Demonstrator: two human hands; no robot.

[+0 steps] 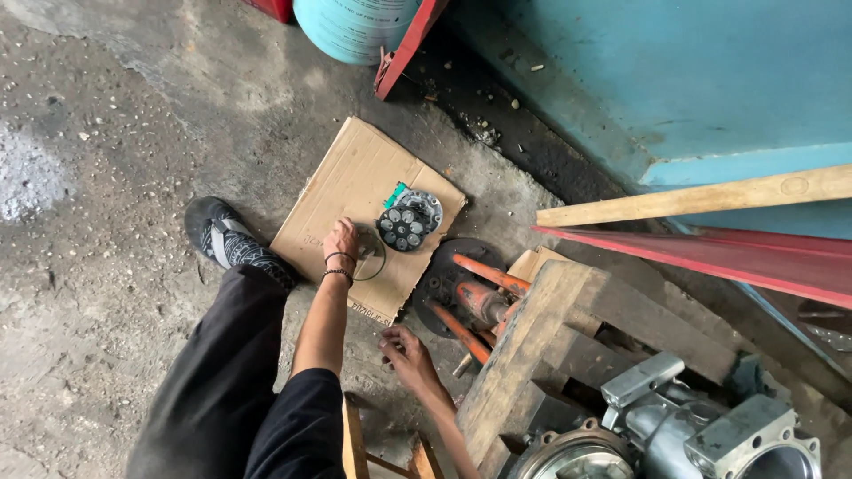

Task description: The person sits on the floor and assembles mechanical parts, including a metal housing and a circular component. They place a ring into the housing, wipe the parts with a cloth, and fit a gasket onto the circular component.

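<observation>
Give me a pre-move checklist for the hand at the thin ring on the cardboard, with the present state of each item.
1. Left hand is down at the thin ring on the cardboard: ok.
2. Firm grip on the ring: cannot tell, fingers hide the contact.
3. Round part with small cylinders lies apart from the hand, on the cardboard: ok.
4. Right hand free: cannot tell; it hovers low over the floor, fingers curled, contents too small to see.
5. Cardboard flat on the concrete floor: ok.
6. Orange-legged tool lies close beside the cardboard edge, crowding the right side: not ok.
</observation>
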